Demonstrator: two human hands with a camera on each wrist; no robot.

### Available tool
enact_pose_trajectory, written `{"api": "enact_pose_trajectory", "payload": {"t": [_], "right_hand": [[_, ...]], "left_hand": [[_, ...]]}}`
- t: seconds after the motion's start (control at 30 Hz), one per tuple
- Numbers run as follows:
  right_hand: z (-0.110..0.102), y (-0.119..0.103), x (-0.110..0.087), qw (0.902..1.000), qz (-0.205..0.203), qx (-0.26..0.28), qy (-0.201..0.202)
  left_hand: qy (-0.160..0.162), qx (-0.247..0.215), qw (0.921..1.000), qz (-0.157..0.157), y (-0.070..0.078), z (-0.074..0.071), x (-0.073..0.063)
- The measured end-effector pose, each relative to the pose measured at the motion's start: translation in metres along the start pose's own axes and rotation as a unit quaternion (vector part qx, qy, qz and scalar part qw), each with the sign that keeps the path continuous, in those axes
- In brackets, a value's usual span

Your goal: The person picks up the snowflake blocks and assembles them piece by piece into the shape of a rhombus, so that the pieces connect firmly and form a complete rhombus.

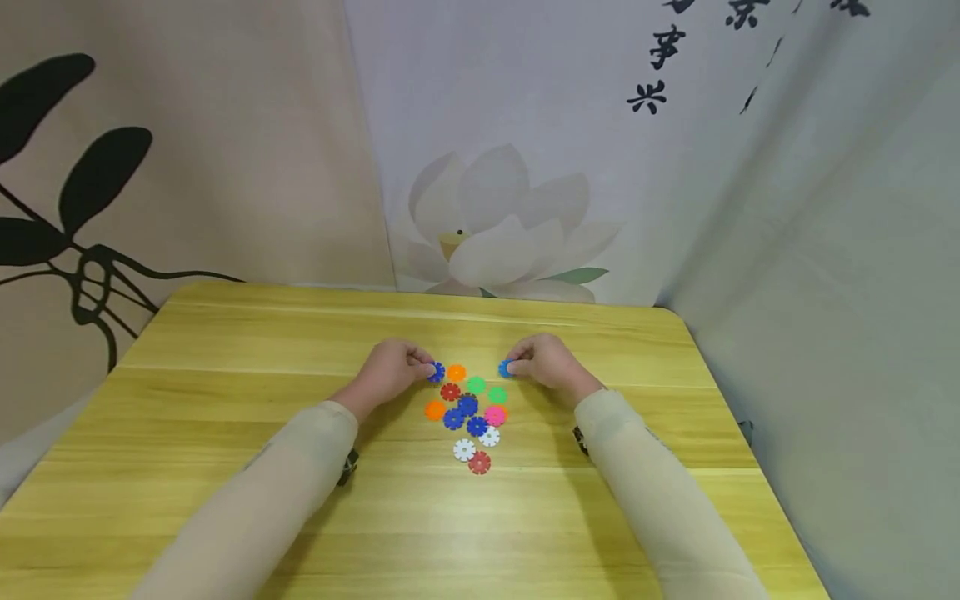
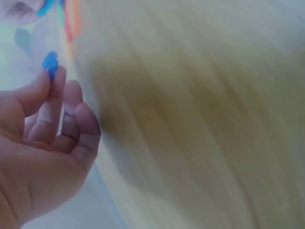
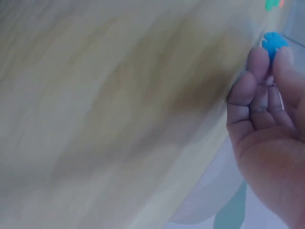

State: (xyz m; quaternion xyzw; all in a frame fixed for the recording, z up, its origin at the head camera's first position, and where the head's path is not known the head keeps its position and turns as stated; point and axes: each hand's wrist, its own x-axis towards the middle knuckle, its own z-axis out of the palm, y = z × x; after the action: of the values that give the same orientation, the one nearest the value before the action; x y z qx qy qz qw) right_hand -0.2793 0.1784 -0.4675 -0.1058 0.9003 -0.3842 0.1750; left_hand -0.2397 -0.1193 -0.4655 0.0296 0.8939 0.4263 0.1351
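Had a left sleeve (image 1: 258,504) and a right sleeve (image 1: 663,496) nearest the camera, coming in on either side of the pink disc (image 1: 494,415). Saw bare wooden table (image 1: 450,542) between the sleeves, on the near side of the pink disc. Next up, found the near red disc (image 1: 479,463) and one white disc (image 1: 464,451) in front of the pink disc and a bit left, plus another white disc (image 1: 490,437) just in front of it. Counted three blue discs (image 1: 453,418) bunched up left of the pink disc, then the near orange disc (image 1: 435,410) farther out on that same side. Spotted a green disc (image 1: 497,395) just behind the pink disc, another green disc (image 1: 476,385) and the far red disc (image 1: 450,392) behind and left, then the far orange disc (image 1: 456,372) beyond those.

Farther behind the pink disc, off to the left, pinched a dark blue disc (image 1: 438,372) between thumb and finger of the left hand (image 1: 390,367). Behind and to the right, pinched a light blue disc (image 1: 504,368) the same way with the right hand (image 1: 547,360). Couldn't tell about contact between either held disc and the table, tbh.

Way past the pink disc, got a pale cloth (image 1: 472,92): printed lotus (image 1: 510,225) straight behind, black writing (image 1: 647,97) higher up and right, dark leaves (image 1: 105,177) far off left.
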Motion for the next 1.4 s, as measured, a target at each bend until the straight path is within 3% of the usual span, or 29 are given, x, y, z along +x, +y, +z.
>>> {"api": "enact_pose_trajectory", "payload": {"t": [0.13,0.3,0.53,1.1,1.4], "right_hand": [[0.001,0.001,0.001,0.9985,0.008,0.052,0.013],[0.004,-0.008,0.000,0.9984,0.002,0.051,0.023],[0.010,-0.022,0.000,0.9977,-0.009,0.063,0.022],[0.018,-0.035,-0.003,0.9966,-0.015,0.074,0.032],[0.022,-0.037,-0.006,0.9924,-0.045,0.092,0.067]], "left_hand": [[-0.006,-0.103,0.9927,-0.063,0.010,0.005,0.005],[-0.020,-0.189,0.9760,-0.106,0.022,0.014,0.009],[-0.023,-0.196,0.9742,-0.110,0.029,0.022,0.012],[-0.022,-0.227,0.9665,-0.118,0.035,0.021,0.010],[-0.022,-0.282,0.9513,-0.122,0.037,0.021,0.010]]}}
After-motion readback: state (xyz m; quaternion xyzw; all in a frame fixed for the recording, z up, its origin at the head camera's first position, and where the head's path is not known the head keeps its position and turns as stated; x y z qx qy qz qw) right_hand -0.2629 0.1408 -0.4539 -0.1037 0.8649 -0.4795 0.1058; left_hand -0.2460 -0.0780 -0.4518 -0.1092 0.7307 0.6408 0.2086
